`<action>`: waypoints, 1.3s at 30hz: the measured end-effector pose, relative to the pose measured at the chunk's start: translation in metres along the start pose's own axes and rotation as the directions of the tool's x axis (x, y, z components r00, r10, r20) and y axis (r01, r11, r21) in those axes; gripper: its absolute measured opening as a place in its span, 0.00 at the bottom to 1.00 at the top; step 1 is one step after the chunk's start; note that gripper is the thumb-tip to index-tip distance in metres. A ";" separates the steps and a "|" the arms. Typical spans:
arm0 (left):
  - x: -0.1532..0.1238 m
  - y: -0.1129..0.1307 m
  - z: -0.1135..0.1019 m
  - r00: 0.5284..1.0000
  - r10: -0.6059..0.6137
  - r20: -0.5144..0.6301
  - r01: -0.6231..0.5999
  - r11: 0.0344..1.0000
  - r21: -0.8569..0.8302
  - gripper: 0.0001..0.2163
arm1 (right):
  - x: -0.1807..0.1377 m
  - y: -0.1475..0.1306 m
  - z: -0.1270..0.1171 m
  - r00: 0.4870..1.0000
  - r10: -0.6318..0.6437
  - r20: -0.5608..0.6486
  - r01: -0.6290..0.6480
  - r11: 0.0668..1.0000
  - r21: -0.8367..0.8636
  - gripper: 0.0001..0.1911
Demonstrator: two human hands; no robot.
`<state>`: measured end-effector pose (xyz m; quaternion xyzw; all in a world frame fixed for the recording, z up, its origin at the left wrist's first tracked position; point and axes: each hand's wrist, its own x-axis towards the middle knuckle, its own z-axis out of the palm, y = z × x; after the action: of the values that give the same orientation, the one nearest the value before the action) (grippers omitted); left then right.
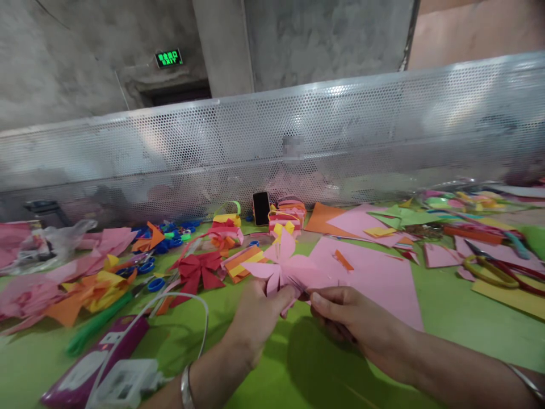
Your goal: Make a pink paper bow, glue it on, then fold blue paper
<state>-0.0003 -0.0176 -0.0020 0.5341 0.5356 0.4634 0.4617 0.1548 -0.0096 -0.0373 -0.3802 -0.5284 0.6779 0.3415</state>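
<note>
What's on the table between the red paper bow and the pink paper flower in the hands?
In the head view, a striped orange, yellow and pink folded piece lies between the red bow and the pink flower.

Table (298,363) covering: bright lime green. Folded paper flower (284,266): pale pink, same shade as the large sheet (374,278) behind it. Bow (199,270) was deep red. Striped folded piece (242,262): orange, yellow and pink bands. Scissor handles (145,267) were blue; another pair of scissors (489,268) had yellow handles. Phone (261,208): black. Perforated screen (272,147) was silver, dotted all over. Exit sign (168,58) glowed green.
</note>
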 end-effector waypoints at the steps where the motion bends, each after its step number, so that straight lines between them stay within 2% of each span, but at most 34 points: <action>1: 0.000 0.000 0.000 1.000 0.004 0.004 -0.004 1.000 -0.008 0.09 | 0.000 0.000 0.000 1.000 0.001 0.002 -0.001 1.000 0.001 0.23; 16: -0.001 -0.001 0.002 0.999 0.038 0.008 -0.037 0.999 -0.028 0.08 | 0.001 -0.001 0.001 1.000 0.020 -0.003 -0.020 1.000 -0.008 0.25; 21: 0.000 -0.002 0.002 0.997 0.037 -0.061 -0.040 0.998 -0.045 0.10 | 0.001 -0.001 0.001 1.000 0.008 -0.002 -0.008 1.000 -0.014 0.25; 28: 0.000 -0.003 0.000 0.996 0.049 -0.073 -0.052 0.998 -0.044 0.07 | 0.000 0.000 0.004 1.000 0.010 -0.007 -0.010 1.000 -0.029 0.25; 34: 0.001 -0.004 0.003 0.992 0.127 -0.008 -0.127 0.991 -0.039 0.10 | 0.000 0.002 0.004 1.000 -0.010 -0.008 0.010 1.000 -0.012 0.24; 39: 0.000 -0.006 0.002 0.995 0.101 -0.003 -0.101 0.992 -0.074 0.11 | 0.001 0.002 0.002 1.000 -0.010 0.017 0.010 1.000 -0.004 0.23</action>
<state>0.0005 -0.0172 -0.0084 0.5433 0.4900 0.5055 0.4574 0.1522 -0.0106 -0.0394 -0.3725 -0.5345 0.6783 0.3398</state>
